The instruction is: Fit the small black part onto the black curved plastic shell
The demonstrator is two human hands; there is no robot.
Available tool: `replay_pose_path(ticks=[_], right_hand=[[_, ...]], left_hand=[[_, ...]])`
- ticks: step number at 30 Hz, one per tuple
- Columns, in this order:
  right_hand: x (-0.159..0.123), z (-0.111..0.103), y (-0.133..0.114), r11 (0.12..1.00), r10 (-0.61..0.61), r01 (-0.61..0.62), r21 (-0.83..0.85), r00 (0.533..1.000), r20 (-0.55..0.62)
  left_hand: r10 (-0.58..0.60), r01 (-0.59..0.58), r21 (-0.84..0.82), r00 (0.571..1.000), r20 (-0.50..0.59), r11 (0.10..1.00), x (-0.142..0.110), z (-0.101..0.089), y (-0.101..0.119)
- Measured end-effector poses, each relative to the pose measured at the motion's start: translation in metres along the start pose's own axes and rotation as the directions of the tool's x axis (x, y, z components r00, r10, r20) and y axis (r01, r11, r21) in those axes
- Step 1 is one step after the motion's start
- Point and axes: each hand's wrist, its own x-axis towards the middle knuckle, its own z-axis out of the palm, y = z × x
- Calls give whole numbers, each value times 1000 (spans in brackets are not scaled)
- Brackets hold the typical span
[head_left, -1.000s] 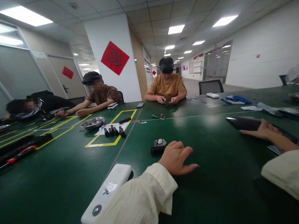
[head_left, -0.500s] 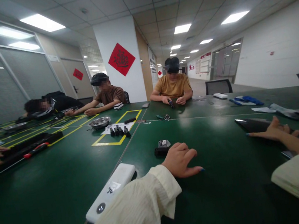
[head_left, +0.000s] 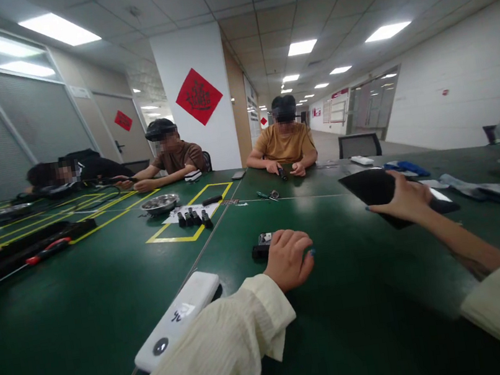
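The right hand [head_left: 404, 199] grasps a dark, glossy flat panel [head_left: 365, 189], its thumb stretched along the near side and its other fingers over the upper face. The panel lies at the right of the table [head_left: 347, 336] and looks tilted; whether any edge touches the tabletop cannot be told. The left hand [head_left: 289, 260] is curled with its palm hidden, so whether it holds anything cannot be told; it is beside a small black device [head_left: 260, 250], which its knuckles partly cover. Such a broad, slick panel probably handles best with the grip spread near its middle and the wrist steady, since a hold by one edge could let the far corner dip or twist. Light pressure would suit the shiny face better than a hard pinch, and the left hand, being unburdened as far as can be seen, could support the opposite side. Close past the panel lie a blue bundle [head_left: 411, 168] and clear plastic bags [head_left: 480, 186], so raising the edges before any sideways motion should avoid snagging. A white device [head_left: 181, 323] lies beside the left sleeve [head_left: 209, 356]; keeping that forearm quiet would avoid nudging it.
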Motion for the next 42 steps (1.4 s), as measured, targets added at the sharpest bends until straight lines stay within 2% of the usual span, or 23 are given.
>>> replay_pose_path(ticks=[2, 4, 6, 10, 14, 21, 23, 25, 27, 29, 31, 32, 33, 36, 37, 39, 42], right_hand=[[-26, -10, -37, 994, -12, 1, 109, 995, 100], [-56, -12, -70, 978, -36, -10, 206, 975, 220], [-85, -8, -96, 972, -81, 14, 235, 957, 277], [-120, 6, -129, 978, -167, 125, 168, 950, 266], [-134, 14, -140, 952, -306, 297, 73, 925, 226], [-151, 16, -132, 864, -475, 502, -45, 841, 257], [-145, 9, -133, 849, -492, 526, -47, 820, 292], [-126, -2, -131, 869, -439, 490, -71, 829, 347], [-93, -14, -119, 919, -313, 376, -120, 879, 360], [-54, -21, -91, 967, -138, 188, -172, 954, 267], [-21, -18, -49, 981, 57, -29, -194, 989, 139], [-10, -12, -24, 965, 194, -177, -195, 978, 72], [-2, -4, 1, 941, 304, -291, -174, 951, 55], [1, 29, 66, 834, 537, -537, -124, 843, -36], [-2, 39, 83, 819, 560, -565, -98, 825, -72], [-5, 55, 105, 763, 640, -641, -80, 767, -47], [-2, 67, 121, 682, 725, -720, -132, 688, -9]], left_hand=[[-33, 33, -6, 990, -139, 999, -1, 0, 0], [-47, 49, 3, 976, -214, 999, -2, 0, -1], [-31, 38, 24, 973, -230, 999, -3, -2, -1], [40, -29, 59, 977, -208, 998, -3, -5, -2], [25, -15, 61, 985, -169, 998, -5, -6, -4], [-77, 77, 13, 996, -40, 997, -5, -4, -7], [-85, 85, 8, 996, -18, 996, -4, -4, -7], [-88, 88, 7, 996, -6, 996, -4, -4, -6], [-93, 93, 8, 996, 1, 996, -3, -5, -6], [-102, 101, 11, 995, 8, 995, -3, -5, -6], [-123, 123, 18, 992, 10, 992, -3, -5, -7], [-136, 136, 23, 991, 13, 991, -3, -4, -7], [-147, 146, 27, 989, 17, 989, -3, -4, -7], [-146, 145, 27, 988, 50, 989, -2, 0, -7], [-136, 135, 23, 989, 64, 991, -2, 1, -7], [-116, 116, 10, 990, 82, 993, -2, 2, -7], [-109, 110, -2, 990, 91, 994, -2, 1, -7]])
